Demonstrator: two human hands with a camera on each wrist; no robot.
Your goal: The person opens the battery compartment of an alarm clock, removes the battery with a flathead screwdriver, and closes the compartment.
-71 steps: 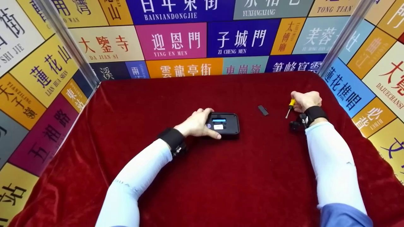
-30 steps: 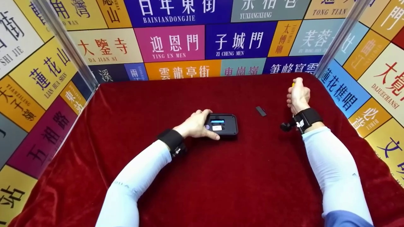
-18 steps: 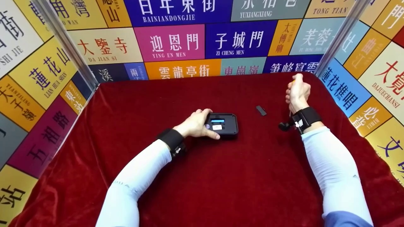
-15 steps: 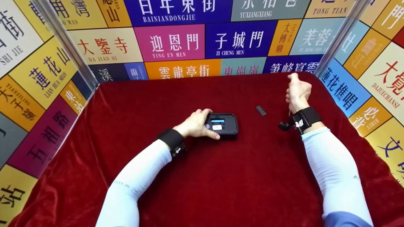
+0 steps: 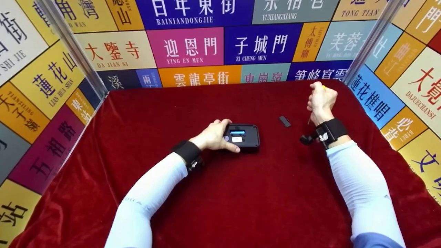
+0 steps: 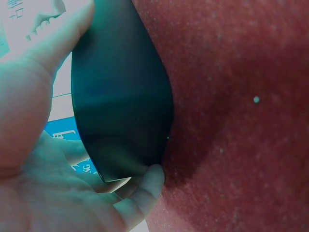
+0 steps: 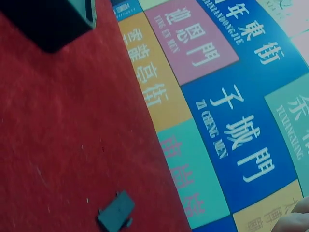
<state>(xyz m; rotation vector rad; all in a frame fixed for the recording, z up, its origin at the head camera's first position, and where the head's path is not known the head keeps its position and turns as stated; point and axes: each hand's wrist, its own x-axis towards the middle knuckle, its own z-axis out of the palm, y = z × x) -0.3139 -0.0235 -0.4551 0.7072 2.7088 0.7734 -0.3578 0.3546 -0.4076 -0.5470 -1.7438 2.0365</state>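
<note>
My left hand (image 5: pixel 214 135) grips the left end of a black rounded box-shaped device (image 5: pixel 250 136). An open slot in its upper face shows something blue, and a white label lies below. The left wrist view shows the device's dark side (image 6: pixel 123 92) between thumb and fingers (image 6: pixel 148 191). Over the far right of the cloth, my right hand (image 5: pixel 322 100) holds a screwdriver (image 5: pixel 324 87) in a fist; a bit of yellow handle shows at the top and a thin shaft below. Only a sliver of that hand (image 7: pixel 292 220) enters the right wrist view.
A small dark grey cover piece (image 5: pixel 285 121) with tabs lies on the red cloth (image 5: pixel 241 199) between the device and my right hand. Colourful sign-printed panels (image 5: pixel 189 46) stand behind and at both sides, with clear corner posts.
My right hand has risen from low on the cloth with the screwdriver, turned to a thumb-up fist, and lately shifted slightly left. The left hand and device stay in place.
</note>
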